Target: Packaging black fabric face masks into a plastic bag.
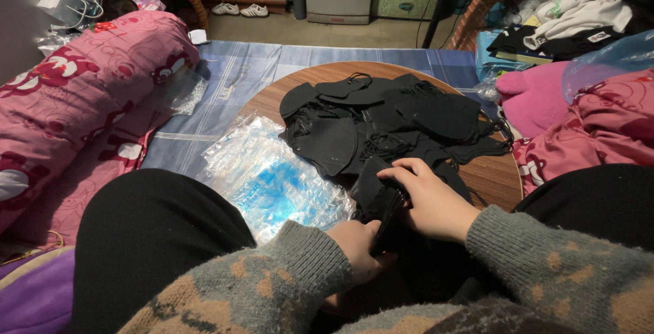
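A heap of black face masks (pixel 395 119) lies on a round wooden table (pixel 494 177). Near the table's front edge, both my hands grip a stack of black masks (pixel 380 201). My left hand (pixel 357 245) clasps the stack from below at the near end. My right hand (pixel 429 201) lies over the stack's top, fingers curled onto it. Both wrists wear grey patterned knit sleeves. To the left of the stack, a pile of clear plastic bags (pixel 272 177) with blue print rests partly on the table.
A pink patterned bolster (pixel 82 96) lies at left and pink bedding (pixel 599 123) at right. My black-clad knees (pixel 150 239) flank the table. A blue striped mat (pixel 231 75) covers the floor behind. Folded clothes (pixel 572 24) are stacked at the far right.
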